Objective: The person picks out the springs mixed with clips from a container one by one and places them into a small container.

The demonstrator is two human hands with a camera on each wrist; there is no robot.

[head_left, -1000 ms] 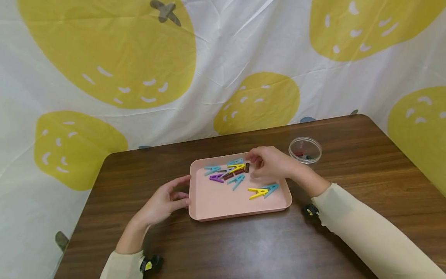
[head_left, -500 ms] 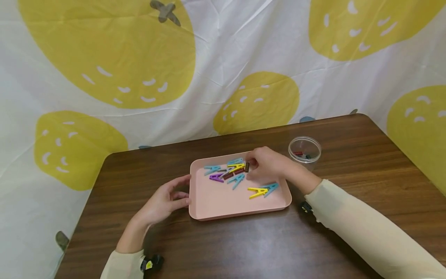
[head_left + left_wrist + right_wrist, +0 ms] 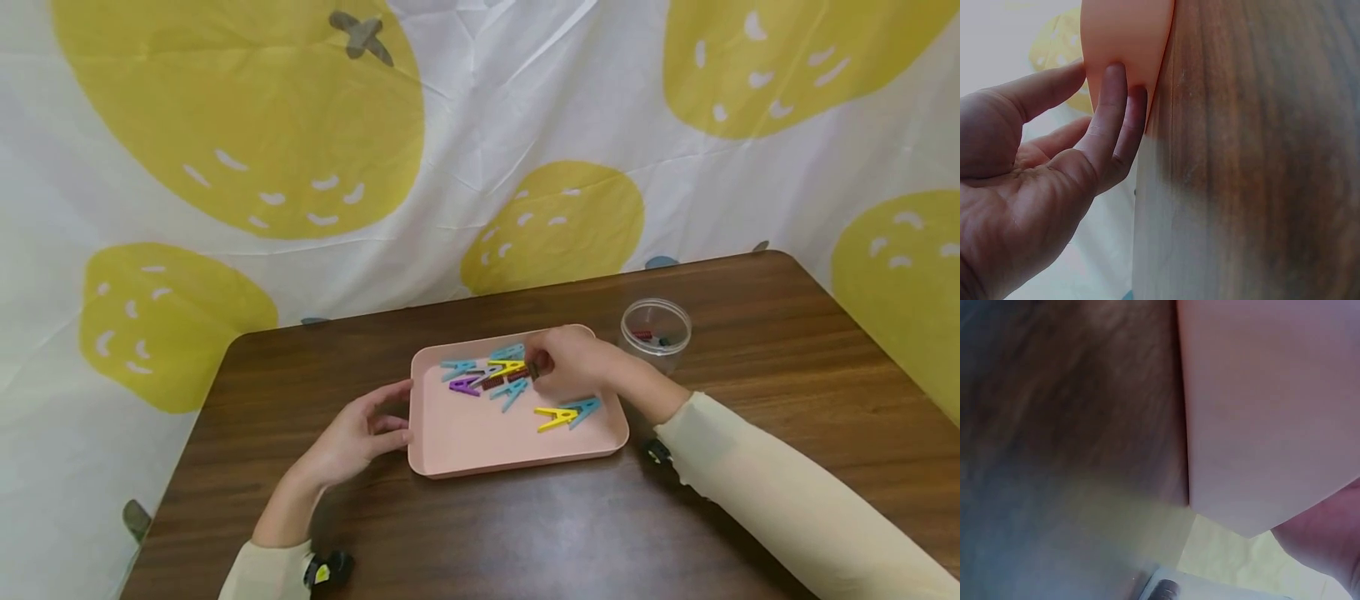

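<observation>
brown clip (image 3: 534, 367) | pinched in right hand (image 3: 573, 363) | over pink tray (image 3: 480, 433)

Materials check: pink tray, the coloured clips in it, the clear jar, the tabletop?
Pink tray: likely matte plastic, uniform colour, rounded rim.
Coloured clips: probably moulded plastic, flat bright colours.
Clear jar: see-through, plastic or glass, cannot tell.
Tabletop: dark wood-grain with slight sheen; solid wood or laminate unclear.
</observation>
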